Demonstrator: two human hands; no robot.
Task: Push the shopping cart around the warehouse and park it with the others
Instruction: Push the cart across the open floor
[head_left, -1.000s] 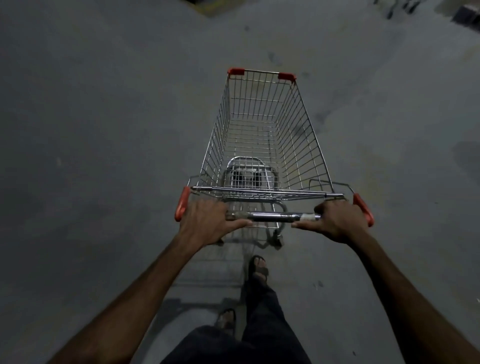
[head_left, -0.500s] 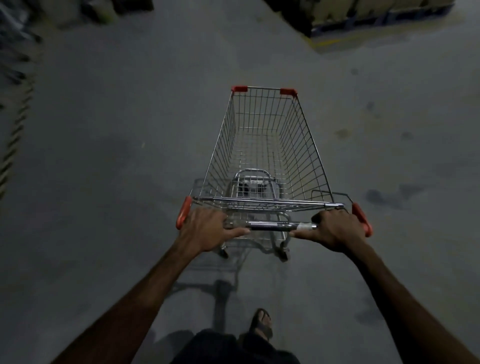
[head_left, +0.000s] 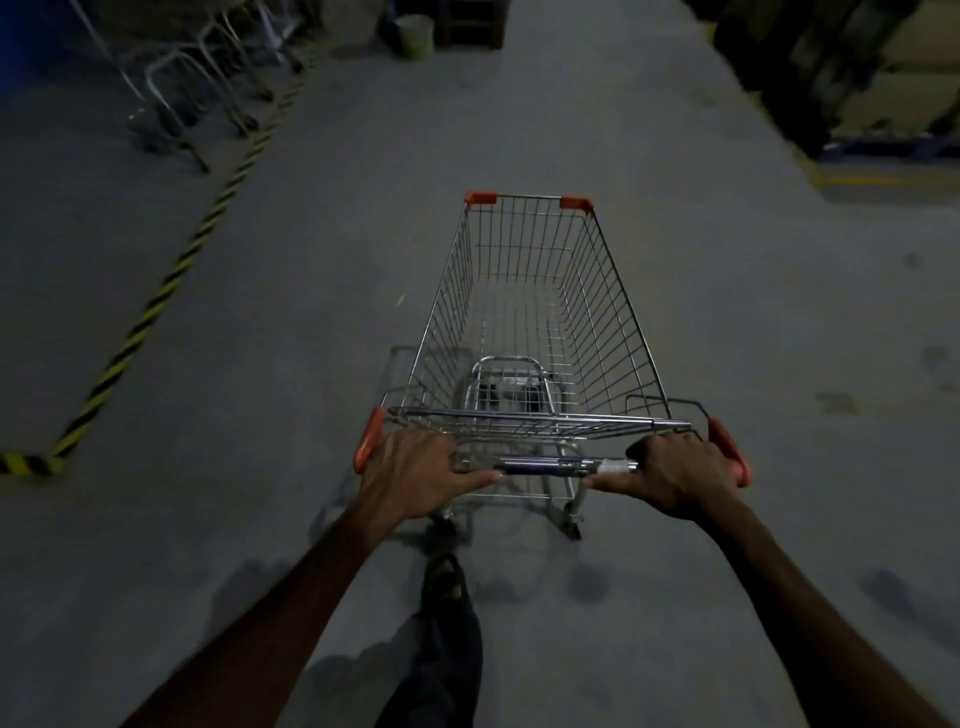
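— Pushing shopping cart (head_left: 524, 332) down mid-aisle floor (head_left: 322, 291); left hand (head_left: 415, 470) and right hand (head_left: 675, 475) clenched round handle bar (head_left: 543, 464).
— Next: steering left, probably, past striped tape (head_left: 150, 312) toward parked carts (head_left: 197, 78) at far-left corner.

A silver wire shopping cart (head_left: 530, 322) with orange corner caps is seen upright on the grey concrete floor (head_left: 311, 312), its basket empty. Other carts (head_left: 192, 88) are seen parked far left, behind striped floor tape.
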